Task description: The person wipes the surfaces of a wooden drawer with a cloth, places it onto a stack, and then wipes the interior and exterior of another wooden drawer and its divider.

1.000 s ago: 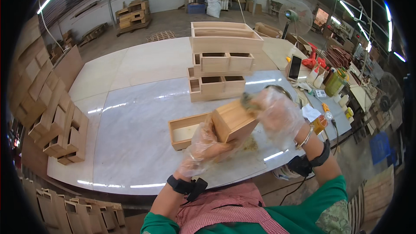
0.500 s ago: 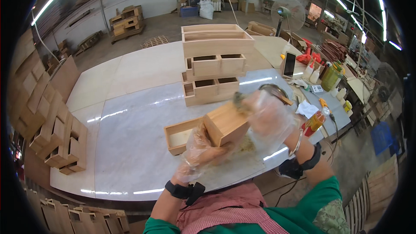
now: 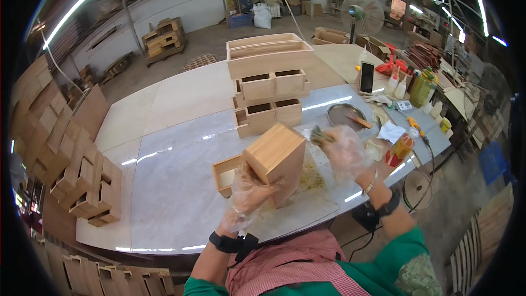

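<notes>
My left hand [image 3: 251, 191], in a clear plastic glove, grips a wooden box [image 3: 276, 153] by its near left side. The box is tilted up above the table, its smooth side and closed end toward me. In my gloved right hand [image 3: 346, 153], a crumpled greenish-grey wad of cloth [image 3: 316, 136] is pinched just right of the box, apart from it. Behind my left hand lies a shallow open wooden box [image 3: 226, 174]. Brownish smears [image 3: 313, 178] mark the tabletop beneath the held box. A round metal dish [image 3: 342, 114] with a wooden-handled brush [image 3: 359, 120] stands beyond my right hand.
Stacked wooden drawer boxes [image 3: 271, 82] stand at the table's middle back. More wooden boxes [image 3: 87, 186] are piled at the left edge. At right are a phone [image 3: 366, 78], squeeze bottles [image 3: 400, 89], a yellow-green jug [image 3: 422, 89], a red-yellow bottle [image 3: 400, 151] and a white cloth [image 3: 391, 131].
The held box has turned more upright. My right hand with the cloth wad has come away from the box's face to the right, uncovering the metal dish.
</notes>
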Available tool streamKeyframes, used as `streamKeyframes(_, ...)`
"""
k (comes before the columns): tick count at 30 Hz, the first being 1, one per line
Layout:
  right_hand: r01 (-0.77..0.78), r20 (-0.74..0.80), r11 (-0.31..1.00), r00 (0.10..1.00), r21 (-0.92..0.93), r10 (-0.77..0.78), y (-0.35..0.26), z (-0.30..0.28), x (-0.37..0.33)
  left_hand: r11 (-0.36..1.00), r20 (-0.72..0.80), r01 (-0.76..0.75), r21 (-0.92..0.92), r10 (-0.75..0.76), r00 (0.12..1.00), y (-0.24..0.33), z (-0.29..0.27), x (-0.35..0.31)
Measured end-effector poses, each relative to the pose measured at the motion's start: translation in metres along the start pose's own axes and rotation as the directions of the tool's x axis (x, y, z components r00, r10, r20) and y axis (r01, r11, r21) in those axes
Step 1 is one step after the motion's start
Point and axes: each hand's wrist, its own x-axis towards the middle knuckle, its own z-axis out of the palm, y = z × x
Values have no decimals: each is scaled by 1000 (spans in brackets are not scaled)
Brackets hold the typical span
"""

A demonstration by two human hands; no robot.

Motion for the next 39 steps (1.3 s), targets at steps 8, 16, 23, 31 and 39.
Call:
streamKeyframes(8,-497,186,631,849,596,494,-74,30,-73,858,-336,44,-512,-247,909,-36,-5,-68)
streamKeyframes(16,-96,46,987,995,132,90,-30,98,-126,589,5,738,330,-782,623,-36,-62,-158)
streamKeyframes(23,4,-109,990,994,143,12,-8,108,-102,735,-87,155,660,-130,988,-39,-104,-144)
streamKeyframes(31,248,102,883,945,399,-311,4,186,-95,945,72,106,310,-135,988,-79,-67,-98)
streamKeyframes(39,487,123,853,873,-190,-471,-72,208,-76,896,100,-43,442,-1,995,-79,-69,-92)
